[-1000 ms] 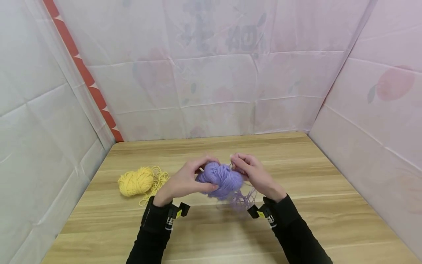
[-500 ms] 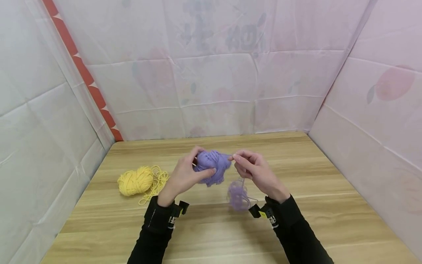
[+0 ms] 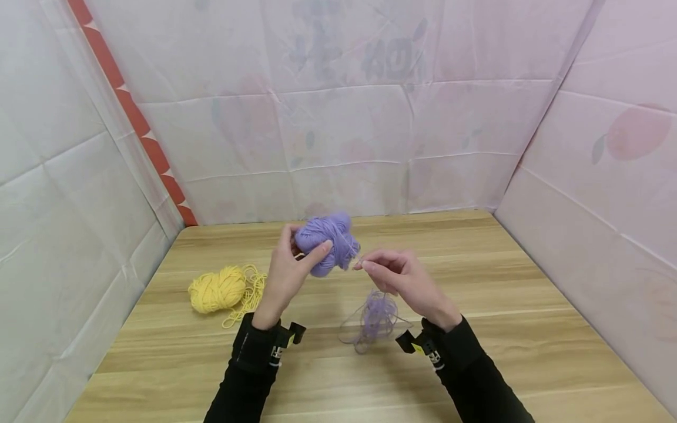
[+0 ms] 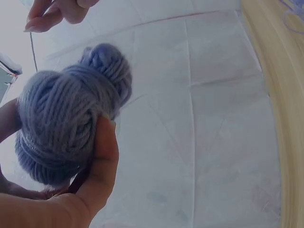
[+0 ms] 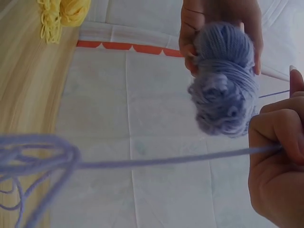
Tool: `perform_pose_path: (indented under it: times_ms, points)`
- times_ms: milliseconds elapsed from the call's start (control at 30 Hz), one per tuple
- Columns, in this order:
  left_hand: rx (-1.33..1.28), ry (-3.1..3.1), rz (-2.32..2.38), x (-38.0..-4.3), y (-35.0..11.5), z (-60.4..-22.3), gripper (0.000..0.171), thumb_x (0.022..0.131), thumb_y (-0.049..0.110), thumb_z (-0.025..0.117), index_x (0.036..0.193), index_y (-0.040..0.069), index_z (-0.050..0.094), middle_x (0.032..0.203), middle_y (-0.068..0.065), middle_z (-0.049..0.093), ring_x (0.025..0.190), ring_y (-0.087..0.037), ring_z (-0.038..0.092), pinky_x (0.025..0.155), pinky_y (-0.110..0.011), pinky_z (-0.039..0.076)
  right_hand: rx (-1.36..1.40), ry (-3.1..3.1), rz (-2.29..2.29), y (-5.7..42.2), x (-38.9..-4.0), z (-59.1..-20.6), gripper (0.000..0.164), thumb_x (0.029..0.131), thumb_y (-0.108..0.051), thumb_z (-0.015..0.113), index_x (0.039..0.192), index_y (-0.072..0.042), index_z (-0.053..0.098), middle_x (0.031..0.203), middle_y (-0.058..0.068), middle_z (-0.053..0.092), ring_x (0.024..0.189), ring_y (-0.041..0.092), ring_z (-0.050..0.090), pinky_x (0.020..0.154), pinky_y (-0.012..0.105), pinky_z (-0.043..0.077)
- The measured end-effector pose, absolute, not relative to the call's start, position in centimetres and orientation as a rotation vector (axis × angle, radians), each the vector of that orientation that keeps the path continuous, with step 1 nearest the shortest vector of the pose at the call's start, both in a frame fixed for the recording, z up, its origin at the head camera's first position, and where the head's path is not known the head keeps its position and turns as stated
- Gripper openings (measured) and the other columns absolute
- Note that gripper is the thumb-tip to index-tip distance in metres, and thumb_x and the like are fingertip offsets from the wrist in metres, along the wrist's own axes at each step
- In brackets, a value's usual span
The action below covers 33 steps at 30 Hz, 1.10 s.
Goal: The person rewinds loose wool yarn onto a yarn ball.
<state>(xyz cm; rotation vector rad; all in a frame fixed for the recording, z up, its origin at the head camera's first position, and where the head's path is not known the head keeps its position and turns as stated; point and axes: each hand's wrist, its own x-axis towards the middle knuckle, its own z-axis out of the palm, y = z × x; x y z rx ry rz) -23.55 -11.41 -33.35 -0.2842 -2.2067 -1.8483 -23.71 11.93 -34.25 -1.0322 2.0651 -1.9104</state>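
Observation:
My left hand (image 3: 285, 273) grips a purple skein of yarn (image 3: 322, 241) above the table, thumb across its near side and fingers behind it. In the left wrist view the skein (image 4: 57, 123) is wound thick, with a narrower bunched end. Just to the right, my right hand (image 3: 404, 279) pinches a strand of the same yarn between thumb and fingertips. A taut strand (image 5: 273, 94) runs from the skein to those fingers in the right wrist view. Below the right hand hangs a loose purple tangle (image 3: 378, 317), joined to it by another strand (image 5: 190, 159).
A yellow skein (image 3: 218, 289) lies on the wooden table (image 3: 296, 376) at the left, its loose loops (image 3: 251, 294) beside my left forearm. Pale printed sheets (image 3: 349, 129) hang behind the table and along both sides. Each wrist wears a small black camera mount.
My left hand has lifted the purple skein up, away and to the left, turning it. The right hand stays near its place with the strand, and the tangle now shows apart from the skein.

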Motion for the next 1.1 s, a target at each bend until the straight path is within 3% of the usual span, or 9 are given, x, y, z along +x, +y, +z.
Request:
perform_pose_path:
  times_ms: [133, 633, 833, 1000, 1100]
  points:
    - [-0.303, -2.084, -1.986, -23.6, -11.6, -33.2, 0.047, 0.088, 0.02, 0.071, 0.122, 0.005, 0.042, 0.121, -0.013, 0.059, 0.108, -0.025, 0.06, 0.091, -0.038, 0.054, -1.07, 2.084, -1.857, 11.7, -23.9, -34.5, 0.022, 0.099, -0.012, 0.053, 0.112, 0.002, 0.066, 0.061, -0.002, 0.034, 0.052, 0.015, 0.028, 0.045, 0.031, 0.023]
    - [-0.451, -1.875, -2.174, -23.4, -11.9, -33.3, 0.037, 0.092, 0.012, 0.063, 0.121, 0.007, 0.04, 0.119, -0.013, 0.058, 0.106, -0.022, 0.061, 0.088, -0.029, 0.052, -1.047, 2.211, -1.712, 10.8, -24.5, -35.4, 0.023, 0.097, -0.014, 0.058, 0.11, 0.001, 0.07, 0.064, -0.005, 0.043, 0.053, 0.005, 0.035, 0.044, 0.025, 0.031]
    - [-0.57, -1.863, -2.275, -23.1, -11.9, -33.2, 0.037, 0.093, 0.013, 0.061, 0.124, 0.01, 0.04, 0.126, -0.013, 0.055, 0.112, -0.022, 0.059, 0.091, -0.03, 0.052, -1.001, 2.213, -1.702, 10.7, -24.8, -35.9, 0.023, 0.097, -0.015, 0.057, 0.109, -0.001, 0.07, 0.062, -0.006, 0.04, 0.053, 0.004, 0.035, 0.044, 0.025, 0.031]
    - [-0.659, -1.883, -2.335, -23.0, -11.9, -33.0, 0.042, 0.093, 0.014, 0.06, 0.129, 0.011, 0.04, 0.128, -0.014, 0.055, 0.115, -0.022, 0.058, 0.094, -0.031, 0.051, -0.99, 2.168, -1.749, 10.8, -25.2, -36.1, 0.022, 0.097, -0.01, 0.053, 0.103, 0.006, 0.067, 0.06, -0.008, 0.039, 0.051, 0.004, 0.034, 0.042, 0.025, 0.03]
    - [-0.73, -1.913, -2.334, -22.9, -11.9, -32.9, 0.043, 0.093, 0.013, 0.061, 0.131, 0.011, 0.04, 0.127, -0.014, 0.056, 0.115, -0.021, 0.059, 0.095, -0.032, 0.052, -0.975, 2.135, -1.793, 11.1, -25.4, -36.1, 0.017, 0.096, -0.005, 0.051, 0.097, 0.0, 0.067, 0.06, -0.009, 0.039, 0.052, 0.004, 0.034, 0.043, 0.025, 0.029]
